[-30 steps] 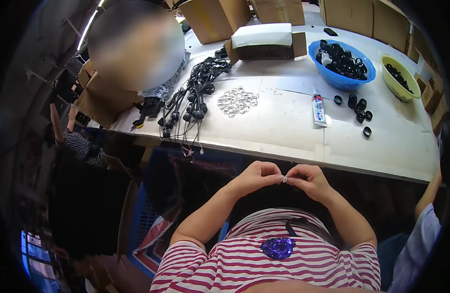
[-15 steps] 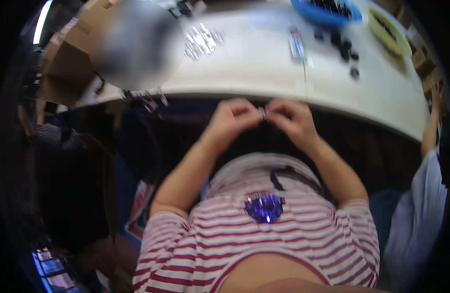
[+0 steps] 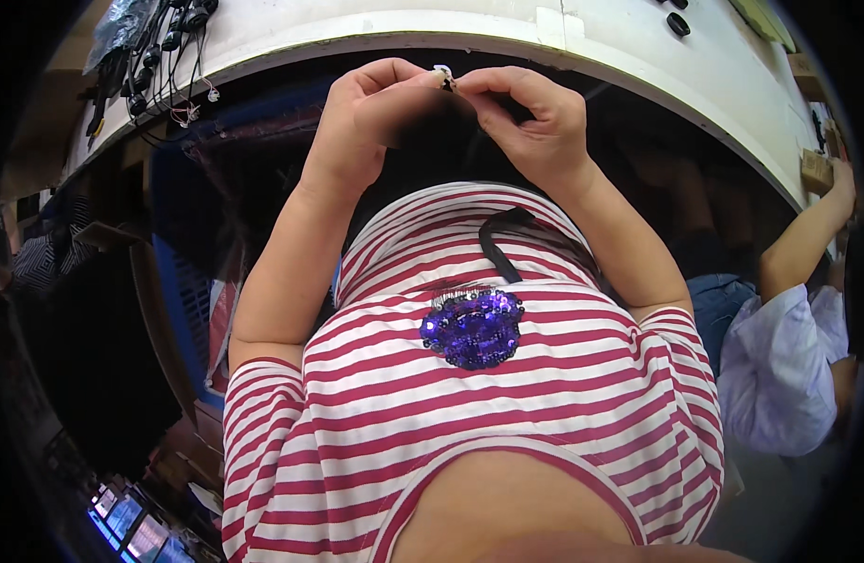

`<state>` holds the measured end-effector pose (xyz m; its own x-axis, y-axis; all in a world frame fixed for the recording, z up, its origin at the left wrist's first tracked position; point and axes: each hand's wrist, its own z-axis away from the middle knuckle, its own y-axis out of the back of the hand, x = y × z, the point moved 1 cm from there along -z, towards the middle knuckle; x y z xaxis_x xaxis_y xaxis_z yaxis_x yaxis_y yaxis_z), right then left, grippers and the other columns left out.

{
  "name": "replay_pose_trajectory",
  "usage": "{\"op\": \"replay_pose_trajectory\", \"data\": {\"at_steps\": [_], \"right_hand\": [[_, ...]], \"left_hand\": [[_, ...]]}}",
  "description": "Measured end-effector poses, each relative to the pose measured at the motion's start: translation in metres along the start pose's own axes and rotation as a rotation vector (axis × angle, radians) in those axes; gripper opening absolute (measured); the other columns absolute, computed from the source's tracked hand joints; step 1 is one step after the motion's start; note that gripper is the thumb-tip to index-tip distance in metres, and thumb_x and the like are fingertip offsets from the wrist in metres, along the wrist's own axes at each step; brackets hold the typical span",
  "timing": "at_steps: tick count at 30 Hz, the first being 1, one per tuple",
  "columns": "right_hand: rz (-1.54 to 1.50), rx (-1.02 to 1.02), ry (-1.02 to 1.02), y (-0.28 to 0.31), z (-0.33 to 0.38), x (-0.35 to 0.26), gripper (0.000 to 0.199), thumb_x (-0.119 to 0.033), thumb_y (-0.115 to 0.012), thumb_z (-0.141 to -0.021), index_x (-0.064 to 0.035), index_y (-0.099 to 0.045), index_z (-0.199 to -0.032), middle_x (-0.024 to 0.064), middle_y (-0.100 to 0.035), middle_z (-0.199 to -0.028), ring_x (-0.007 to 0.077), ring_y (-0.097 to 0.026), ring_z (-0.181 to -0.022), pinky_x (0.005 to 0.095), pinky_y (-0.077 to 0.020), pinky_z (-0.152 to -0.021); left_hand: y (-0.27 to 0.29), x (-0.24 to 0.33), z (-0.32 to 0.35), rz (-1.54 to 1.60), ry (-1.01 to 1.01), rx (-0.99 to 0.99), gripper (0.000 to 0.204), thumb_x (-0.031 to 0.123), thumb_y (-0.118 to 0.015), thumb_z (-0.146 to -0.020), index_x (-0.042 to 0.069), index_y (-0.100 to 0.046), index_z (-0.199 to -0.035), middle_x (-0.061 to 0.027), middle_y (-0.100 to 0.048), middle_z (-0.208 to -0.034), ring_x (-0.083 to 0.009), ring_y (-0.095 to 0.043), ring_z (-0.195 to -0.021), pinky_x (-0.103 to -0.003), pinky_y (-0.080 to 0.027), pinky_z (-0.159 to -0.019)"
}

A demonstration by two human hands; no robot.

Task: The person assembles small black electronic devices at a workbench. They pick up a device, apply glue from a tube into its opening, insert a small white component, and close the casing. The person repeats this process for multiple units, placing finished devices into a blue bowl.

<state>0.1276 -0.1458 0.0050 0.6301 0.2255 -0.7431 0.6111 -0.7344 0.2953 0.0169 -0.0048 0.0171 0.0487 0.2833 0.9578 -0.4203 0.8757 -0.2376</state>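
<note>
Both hands pinch one tiny pale part (image 3: 443, 75) between thumb and fingertips, the left hand (image 3: 366, 117) and right hand (image 3: 535, 122) meeting just below the near edge of the white table (image 3: 376, 23). Black cabled pieces (image 3: 160, 47) lie on the table's far left, and another person's arm (image 3: 807, 235) reaches up at the right.

- The left hand (image 3: 371, 103) is curling inward, its thumb and forefinger pinching together at the tips.
- The right hand (image 3: 530, 117) is mirroring it, fingertips (image 3: 469, 83) pressing against those of the left, with the remaining fingers folding loosely.
- Both bare forearms are rising from the lower body, elbows spreading outward and wrists bending toward each other.
- The hands are meeting in front of the chest, both closing in a fine pinch.
</note>
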Motion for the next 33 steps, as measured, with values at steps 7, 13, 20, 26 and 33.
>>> {"op": "replay_pose_trajectory", "data": {"at_steps": [7, 13, 20, 26, 33], "right_hand": [[0.087, -0.035, 0.081, -0.003, -0.004, -0.001, 0.011, -0.005, -0.068, -0.075, -0.0044, -0.066, -0.086, 0.0086, -0.066, -0.080, 0.0198, -0.064, -0.069, 0.0262, -0.0509, -0.060], [-0.074, -0.110, -0.132, -0.005, -0.006, -0.003, 0.012, -0.005, -0.065, -0.080, -0.0020, -0.064, -0.092, 0.0084, -0.066, -0.081, 0.0138, -0.064, -0.070, 0.0227, -0.0502, -0.062], [-0.634, -0.015, -0.515, -0.002, -0.020, -0.006, 0.010, -0.004, -0.061, -0.084, 0.0019, -0.059, -0.091, 0.0058, -0.064, -0.080, 0.0087, -0.061, -0.073, 0.0197, -0.0484, -0.063], [-0.187, -0.012, 0.194, 0.012, -0.034, -0.023, 0.010, -0.001, -0.066, -0.074, -0.0065, -0.064, -0.082, 0.0060, -0.063, -0.082, 0.0159, -0.062, -0.073, 0.0242, -0.0501, -0.063], [0.358, -0.334, 0.467, 0.033, -0.065, -0.003, 0.015, -0.009, -0.061, -0.073, -0.0129, -0.064, -0.087, 0.0026, -0.064, -0.084, 0.0186, -0.063, -0.070, 0.0309, -0.0511, -0.061]], "left_hand": [[0.003, 0.005, 0.000, 0.007, 0.028, -0.056, 0.015, 0.017, -0.065, -0.082, 0.002, -0.063, -0.085, 0.0002, -0.059, -0.076, -0.0058, -0.049, -0.068, -0.018, -0.038, -0.065], [0.006, 0.009, 0.002, -0.049, -0.069, -0.141, 0.014, 0.016, -0.065, -0.082, 0.003, -0.062, -0.087, 0.0010, -0.059, -0.078, -0.0052, -0.050, -0.072, -0.018, -0.039, -0.066], [-0.020, -0.023, 0.005, -0.041, -0.144, -0.025, 0.081, -0.003, -0.079, -0.061, 0.005, -0.035, -0.129, -0.0071, -0.049, -0.109, -0.0145, -0.054, -0.097, -0.025, -0.046, -0.084], [-0.024, -0.014, 0.007, 0.329, -0.312, -0.059, 0.043, 0.013, -0.057, -0.087, 0.001, -0.041, -0.126, -0.0045, -0.052, -0.097, -0.0078, -0.048, -0.083, -0.018, -0.039, -0.070], [0.002, -0.013, -0.005, 0.234, -0.120, -0.074, 0.015, 0.013, -0.063, -0.075, 0.005, -0.053, -0.082, 0.0009, -0.050, -0.073, -0.0043, -0.045, -0.068, -0.018, -0.035, -0.061]]}}
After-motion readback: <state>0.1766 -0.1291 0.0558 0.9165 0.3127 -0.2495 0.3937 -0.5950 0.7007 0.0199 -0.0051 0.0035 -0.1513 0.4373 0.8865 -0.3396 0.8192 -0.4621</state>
